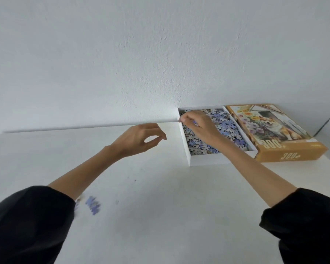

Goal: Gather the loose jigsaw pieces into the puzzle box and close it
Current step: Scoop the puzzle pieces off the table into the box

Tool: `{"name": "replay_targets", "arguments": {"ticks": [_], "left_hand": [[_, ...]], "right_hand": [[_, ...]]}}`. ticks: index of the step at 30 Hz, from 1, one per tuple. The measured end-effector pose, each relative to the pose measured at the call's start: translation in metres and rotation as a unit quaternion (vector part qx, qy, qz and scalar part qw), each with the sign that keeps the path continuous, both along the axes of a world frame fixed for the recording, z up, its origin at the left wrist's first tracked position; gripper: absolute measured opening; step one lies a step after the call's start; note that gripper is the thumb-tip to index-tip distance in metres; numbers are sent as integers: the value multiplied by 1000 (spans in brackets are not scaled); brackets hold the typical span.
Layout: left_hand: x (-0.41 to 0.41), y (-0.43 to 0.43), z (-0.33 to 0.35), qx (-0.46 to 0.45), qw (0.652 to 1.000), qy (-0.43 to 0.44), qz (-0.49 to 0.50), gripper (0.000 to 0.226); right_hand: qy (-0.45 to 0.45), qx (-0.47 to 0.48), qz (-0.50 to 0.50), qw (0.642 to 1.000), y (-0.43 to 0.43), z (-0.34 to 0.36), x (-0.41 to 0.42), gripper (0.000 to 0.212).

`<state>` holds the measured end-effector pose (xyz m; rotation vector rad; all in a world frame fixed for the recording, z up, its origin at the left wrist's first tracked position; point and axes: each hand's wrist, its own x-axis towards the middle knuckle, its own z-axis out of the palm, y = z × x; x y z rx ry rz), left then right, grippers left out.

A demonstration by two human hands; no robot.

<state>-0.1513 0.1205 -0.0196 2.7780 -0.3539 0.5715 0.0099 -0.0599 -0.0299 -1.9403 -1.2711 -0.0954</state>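
The right grip hangs over the far left corner of the puzzle box, fingertips drawn together. A bluish fleck shows beneath them, but whether it is a pinched piece cannot be told. The left grip hovers just left of the box, above the surface, loosely curled, with thumb and forefinger tips nearly meeting and nothing seen between them.

The box is a white open tray heaped with jigsaw pieces, its far end against the wall. The lid lies face up touching its right side. "300" reads on the lid's near side and again, larger, on its top below a picture of a dog among flowers. The surface's right edge runs close beyond the lid.

A few loose pieces, blurred, lie near left beside the dark sleeve, with a wide stretch of white surface between them and the box.
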Motion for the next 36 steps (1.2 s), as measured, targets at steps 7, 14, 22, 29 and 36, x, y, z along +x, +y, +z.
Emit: {"name": "replay_targets", "arguments": {"ticks": [7, 14, 22, 29, 36], "left_hand": [[-120, 55, -2, 9, 996, 15, 91, 13], [-218, 105, -30, -21, 989, 60, 133, 14], [-291, 126, -83, -70, 973, 120, 183, 54], [-308, 127, -100, -48, 978, 120, 164, 67], [-302, 133, -108, -34, 980, 115, 157, 70]], "right_hand": [[-5, -32, 50, 998, 57, -7, -87, 19], [36, -68, 75, 994, 111, -38, -194, 25], [99, -164, 87, 978, 108, -73, -282, 26], [83, -271, 119, 952, 62, -75, -311, 83], [138, -314, 130, 930, 34, -71, -321, 94]]}}
